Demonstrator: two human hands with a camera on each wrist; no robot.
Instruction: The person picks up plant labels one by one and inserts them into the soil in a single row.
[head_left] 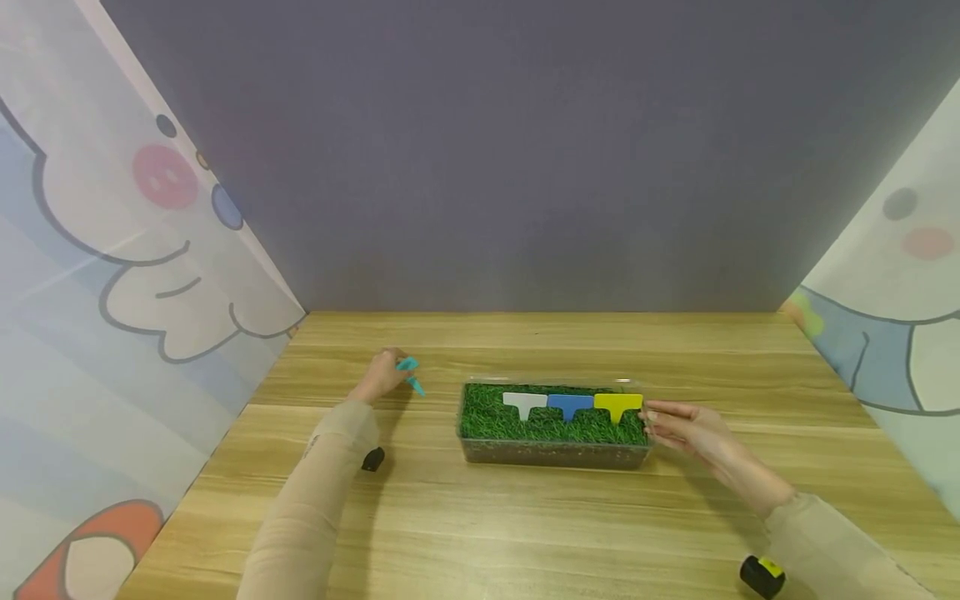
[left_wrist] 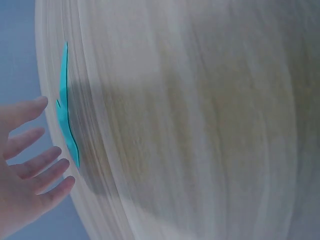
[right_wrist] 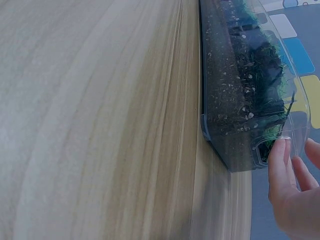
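Note:
My left hand point(head_left: 382, 372) is at a teal plant label point(head_left: 416, 385) left of the planter. In the left wrist view, the teal label point(left_wrist: 66, 112) lies on the wood beside the spread, extended fingertips point(left_wrist: 65, 165). My right hand point(head_left: 697, 429) reaches the right end of a clear plastic planter point(head_left: 555, 455), which holds dark soil under green grass. Its fairly straight fingers point(right_wrist: 281, 170) lie against the end wall by the rim in the right wrist view. White point(head_left: 525, 402), blue point(head_left: 571, 404) and yellow point(head_left: 618, 403) T-shaped labels stand side by side in the grass.
The wooden table point(head_left: 525, 525) carries the planter near its middle. Behind it rises a grey panel point(head_left: 480, 158), with cartoon-printed curtains point(head_left: 112, 275) at both sides. Small black devices point(head_left: 372, 459) show beside both sleeves.

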